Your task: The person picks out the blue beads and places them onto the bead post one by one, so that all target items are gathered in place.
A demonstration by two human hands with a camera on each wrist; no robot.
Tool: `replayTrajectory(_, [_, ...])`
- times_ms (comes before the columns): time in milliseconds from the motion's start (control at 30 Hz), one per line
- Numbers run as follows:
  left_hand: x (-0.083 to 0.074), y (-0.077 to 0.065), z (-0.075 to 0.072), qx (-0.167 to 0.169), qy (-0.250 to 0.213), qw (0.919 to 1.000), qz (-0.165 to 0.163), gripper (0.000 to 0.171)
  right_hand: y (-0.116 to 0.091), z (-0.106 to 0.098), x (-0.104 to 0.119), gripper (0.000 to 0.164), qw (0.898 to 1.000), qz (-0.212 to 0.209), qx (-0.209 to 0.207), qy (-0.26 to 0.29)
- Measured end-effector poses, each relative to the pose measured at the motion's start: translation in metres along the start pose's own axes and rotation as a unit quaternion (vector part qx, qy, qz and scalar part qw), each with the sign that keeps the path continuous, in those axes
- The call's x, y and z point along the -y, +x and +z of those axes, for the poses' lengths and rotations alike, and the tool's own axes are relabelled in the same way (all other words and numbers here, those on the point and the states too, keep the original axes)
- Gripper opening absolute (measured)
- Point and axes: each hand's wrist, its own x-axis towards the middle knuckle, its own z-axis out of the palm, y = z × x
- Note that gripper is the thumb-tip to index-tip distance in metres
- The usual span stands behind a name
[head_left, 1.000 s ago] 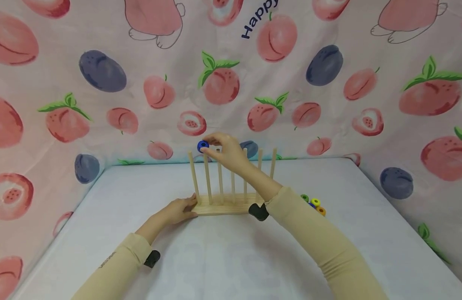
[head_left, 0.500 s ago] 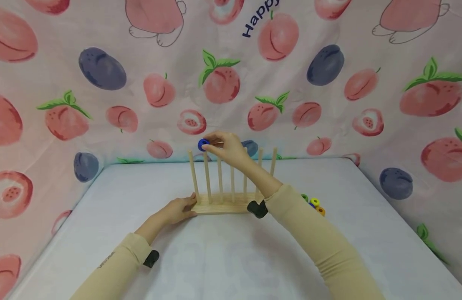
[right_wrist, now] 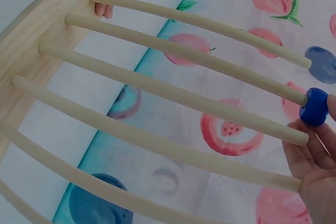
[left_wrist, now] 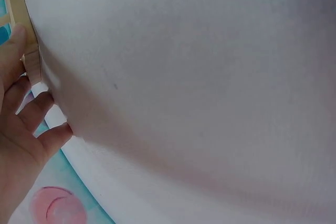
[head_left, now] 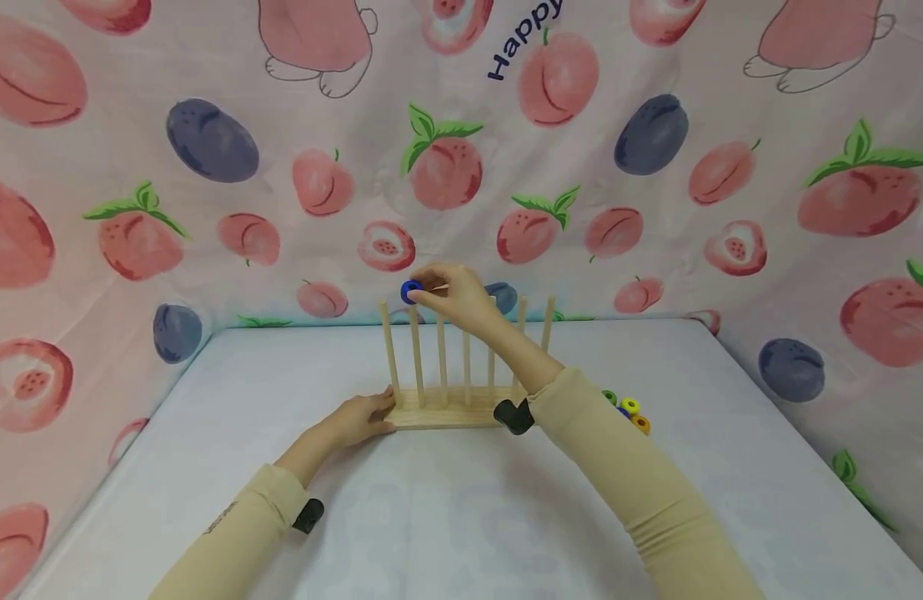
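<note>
A wooden peg stand with several upright pegs stands on the white table. My left hand holds the left end of its base, with the thumb and fingers on either side. In the left wrist view the left hand lies at the corner of the wooden base. My right hand pinches a blue bead between thumb and fingers at the top of the second peg from the left. The right wrist view shows the blue bead right at that peg's tip, with the right hand beside it.
Several loose beads, among them a yellow bead, an orange bead and a green bead, lie on the table right of the stand, partly behind the right sleeve. A fruit-patterned cloth hangs behind the table.
The blue bead has shifted very slightly to the right over the second peg's top and turned a little in my right hand. The left hand stays on the stand.
</note>
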Motion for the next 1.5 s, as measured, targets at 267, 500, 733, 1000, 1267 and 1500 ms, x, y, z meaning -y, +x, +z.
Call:
replayTrajectory(267, [-0.002,0.0,0.0,0.003,-0.001,1.0,0.0,0.055,0.0,-0.001,-0.002,0.03,1.0,0.003,0.013,0.003])
replayTrajectory(500, [-0.002,0.0,0.0,0.005,0.002,1.0,-0.004,0.054,0.0,-0.004,-0.002,0.031,0.999,0.001,0.017,0.031])
replayTrajectory(733, [-0.002,0.0,0.001,0.004,0.0,1.0,-0.005,0.053,-0.002,-0.003,-0.004,0.032,0.999,-0.004,0.015,0.048])
replayTrajectory(1000, [-0.003,0.002,0.001,-0.001,0.002,1.0,0.0,0.05,-0.006,-0.001,-0.007,0.03,0.993,-0.039,-0.006,0.113])
replayTrajectory(1267, [-0.002,0.003,0.0,-0.002,0.008,1.0,0.005,0.05,-0.012,-0.008,-0.008,0.03,0.987,-0.071,-0.044,0.137])
replayTrajectory(1500, [0.001,0.003,0.001,-0.009,0.008,0.9999,0.005,0.05,-0.02,-0.015,-0.01,0.031,0.985,-0.069,-0.051,0.149])
